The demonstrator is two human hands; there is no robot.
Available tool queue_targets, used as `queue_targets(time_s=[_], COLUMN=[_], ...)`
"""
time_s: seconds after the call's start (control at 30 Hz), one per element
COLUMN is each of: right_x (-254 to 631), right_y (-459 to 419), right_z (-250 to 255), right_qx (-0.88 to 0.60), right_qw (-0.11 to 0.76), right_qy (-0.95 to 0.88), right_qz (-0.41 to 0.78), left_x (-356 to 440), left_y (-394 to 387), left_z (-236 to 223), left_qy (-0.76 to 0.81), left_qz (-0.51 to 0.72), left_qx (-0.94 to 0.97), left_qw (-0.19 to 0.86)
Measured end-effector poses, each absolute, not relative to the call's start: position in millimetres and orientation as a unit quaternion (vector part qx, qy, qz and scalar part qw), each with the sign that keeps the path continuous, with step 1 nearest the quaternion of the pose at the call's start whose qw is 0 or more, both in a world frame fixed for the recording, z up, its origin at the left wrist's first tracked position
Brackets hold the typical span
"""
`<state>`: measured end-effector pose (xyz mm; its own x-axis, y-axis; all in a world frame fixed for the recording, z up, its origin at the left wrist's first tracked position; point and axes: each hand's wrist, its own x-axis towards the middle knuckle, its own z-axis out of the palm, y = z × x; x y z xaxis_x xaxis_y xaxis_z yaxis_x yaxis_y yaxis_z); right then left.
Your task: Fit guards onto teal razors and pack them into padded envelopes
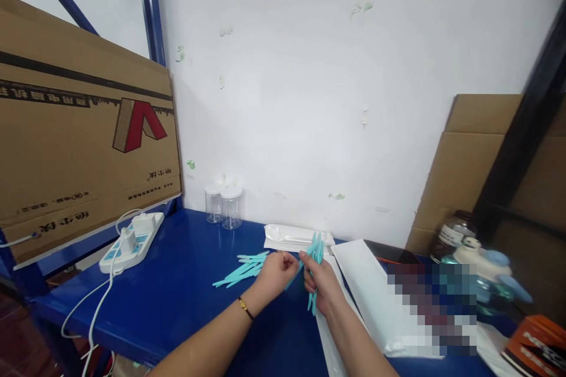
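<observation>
Above the blue tabletop's middle, the right hand grips a bundle of turquoise plastic sticks; the left hand pinches one stick's end.

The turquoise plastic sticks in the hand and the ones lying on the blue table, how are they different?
The turquoise plastic sticks in the right hand are bunched and stand nearly upright; the turquoise plastic sticks on the blue table lie flat and fanned out. The held bunch is gripped, with the left hand pinching at it; the loose ones lie untouched. Both share colour and slim shape.
</observation>
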<state>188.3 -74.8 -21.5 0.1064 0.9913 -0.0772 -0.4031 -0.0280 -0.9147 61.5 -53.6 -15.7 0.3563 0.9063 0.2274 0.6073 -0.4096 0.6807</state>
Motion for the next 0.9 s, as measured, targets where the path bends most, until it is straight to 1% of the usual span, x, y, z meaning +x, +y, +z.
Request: queue_targets(time_s=[0.07,0.1,0.17,0.27,0.33,0.4,0.5,0.6,0.9], right_x=[189,190,196,203,205,204,202,202,196], right_y=[-76,-76,-76,-74,-74,-75,-77,-78,-84], right_z=[-22,-21,-17,-9,-5,-4,-6,-7,0], right_qx=[-0.451,-0.461,-0.468,-0.425,-0.374,-0.342,-0.341,-0.355,-0.403], right_qw=[0.607,0.616,0.641,0.685,0.694,0.68,0.654,0.645,0.64], right_qy=[-0.342,-0.333,-0.315,-0.29,-0.284,-0.3,-0.333,-0.341,-0.378], right_qz=[0.557,0.545,0.521,0.516,0.546,0.574,0.588,0.585,0.534], left_x=[61,54,27,-31,-61,-77,-78,-72,-56], left_y=[-56,-53,-40,-11,5,12,15,16,9], left_z=[-10,-7,0,2,-2,-8,-14,-12,-5], left_qy=[0.435,0.433,0.48,0.557,0.568,0.555,0.533,0.523,0.507], left_qz=[0.317,0.32,0.319,0.219,0.176,0.139,0.094,0.06,-0.007], left_qx=[0.788,0.79,0.779,0.786,0.79,0.806,0.827,0.84,0.861], left_qw=[0.298,0.294,0.247,0.152,0.146,0.152,0.152,0.135,0.034])
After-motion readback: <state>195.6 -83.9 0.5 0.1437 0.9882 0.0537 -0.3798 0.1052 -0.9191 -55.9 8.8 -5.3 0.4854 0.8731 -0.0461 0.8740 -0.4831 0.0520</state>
